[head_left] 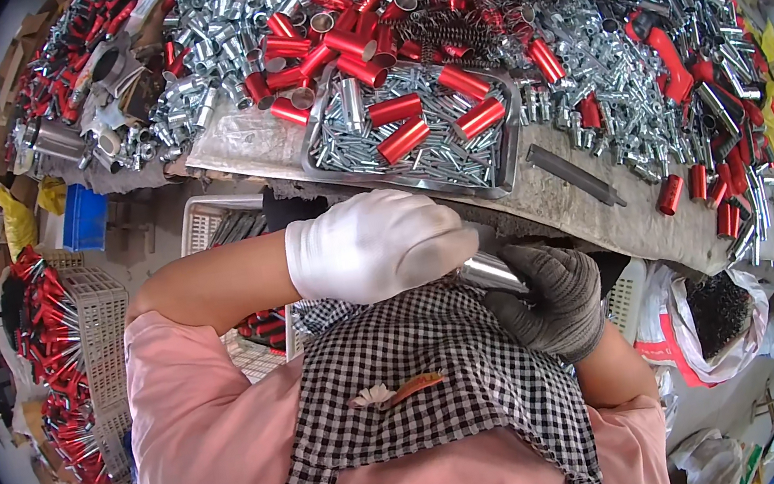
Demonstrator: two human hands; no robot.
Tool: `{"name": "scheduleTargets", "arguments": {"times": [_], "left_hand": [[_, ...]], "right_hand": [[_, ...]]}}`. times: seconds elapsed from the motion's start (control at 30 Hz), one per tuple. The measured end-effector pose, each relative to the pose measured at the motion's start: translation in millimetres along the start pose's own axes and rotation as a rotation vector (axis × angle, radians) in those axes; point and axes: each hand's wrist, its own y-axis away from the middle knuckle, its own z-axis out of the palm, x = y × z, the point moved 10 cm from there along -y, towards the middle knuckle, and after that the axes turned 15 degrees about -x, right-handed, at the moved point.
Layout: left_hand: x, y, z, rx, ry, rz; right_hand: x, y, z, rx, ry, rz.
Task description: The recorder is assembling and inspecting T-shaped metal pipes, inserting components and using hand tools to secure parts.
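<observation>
My right hand, in a dark grey knit glove, is wrapped round a shiny silver metal tube in front of the checked apron. The tube lies tilted between my two hands. At its left end is my left hand, in a white glove, with the fingers curled closed; what they pinch is hidden behind the glove. Just beyond my hands, on the bench edge, stands a metal tray full of small silver screws or pins. Several red cylinders and a silver tube rest on them.
Heaps of silver fittings, red cylinders and wire springs cover the bench. A dark metal strip lies right of the tray. Crates of red-handled parts stand at left; an open white sack is at right.
</observation>
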Motion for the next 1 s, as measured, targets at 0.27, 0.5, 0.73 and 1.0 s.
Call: {"name": "scheduleTargets", "arguments": {"times": [0.27,0.5,0.73,1.0], "left_hand": [[-18,8,44,-0.391,-0.123,-0.216],[-86,18,-47,0.247,0.206,-0.380],[-151,15,21,-0.333,-0.248,-1.030],[-141,30,-24,0.332,0.264,-0.646]], "right_hand": [[18,2,42,-0.366,-0.093,0.064],[66,23,68,-0.155,-0.814,0.311],[83,44,76,-0.035,-1.335,0.515],[78,38,77,0.013,-1.422,0.517]]}}
